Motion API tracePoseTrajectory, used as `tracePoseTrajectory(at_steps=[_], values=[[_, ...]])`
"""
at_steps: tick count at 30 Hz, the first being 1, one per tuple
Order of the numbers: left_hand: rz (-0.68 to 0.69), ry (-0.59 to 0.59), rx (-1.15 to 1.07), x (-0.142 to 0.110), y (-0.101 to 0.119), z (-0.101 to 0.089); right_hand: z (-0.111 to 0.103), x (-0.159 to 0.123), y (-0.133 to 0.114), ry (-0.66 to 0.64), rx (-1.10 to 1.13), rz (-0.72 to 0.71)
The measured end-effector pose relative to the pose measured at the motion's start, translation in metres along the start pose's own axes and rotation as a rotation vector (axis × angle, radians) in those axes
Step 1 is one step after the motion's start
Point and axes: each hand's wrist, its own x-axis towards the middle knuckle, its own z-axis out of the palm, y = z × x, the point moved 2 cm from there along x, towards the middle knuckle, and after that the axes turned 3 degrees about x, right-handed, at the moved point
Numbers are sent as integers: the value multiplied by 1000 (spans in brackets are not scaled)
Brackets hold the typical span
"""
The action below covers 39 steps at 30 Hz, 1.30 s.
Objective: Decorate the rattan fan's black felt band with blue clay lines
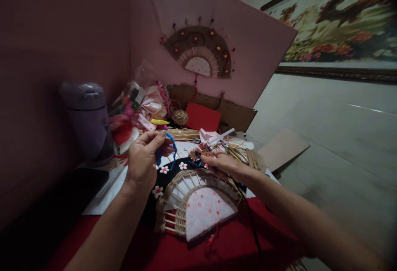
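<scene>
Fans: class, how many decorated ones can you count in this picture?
2: the upper fan is against the pink board; the lower fan is by the left hand and right hand. Others may be hidden.

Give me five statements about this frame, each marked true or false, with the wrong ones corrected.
1. The left hand holds a blue cord. True.
2. The purple tumbler stands at the picture's right edge. False: the purple tumbler stands on the left.
3. An upper fan is displayed against the pink panel. True.
4. The flowers along the black border of the nearer fan are solid blue. False: they are white with red centres.
5. The ball of twine lies left of the red card in the picture. True.
</scene>
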Motion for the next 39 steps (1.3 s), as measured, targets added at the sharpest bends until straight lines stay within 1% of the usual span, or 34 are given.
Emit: tracePoseTrajectory(at_steps=[4,10,13,18,21,24,28,35,39], values=[[-8,-2,-14,1,-1,-2,1,-2,-3,1,67,-25],[-20,-11,-46,2,-2,-2,6,-2,-12,-31,118,24],[-31,6,-44,2,-1,-2,8,1,-16,-48,57,46],[-28,20,-40,3,-2,-4,13,5,-23,-94,-127,46],[-27,20,-40,4,-3,-5,12,6,-25,-70,-201,69],[-29,23,-41,4,-3,-4,10,6,-25,-43,-193,95],[-35,24,-38,4,-3,-3,11,7,-26,-97,-178,108],[-45,30,-25,4,-3,-5,17,10,-27,-106,-180,81],[-59,27,-23,3,-2,-5,20,10,-28,-119,-192,103]])
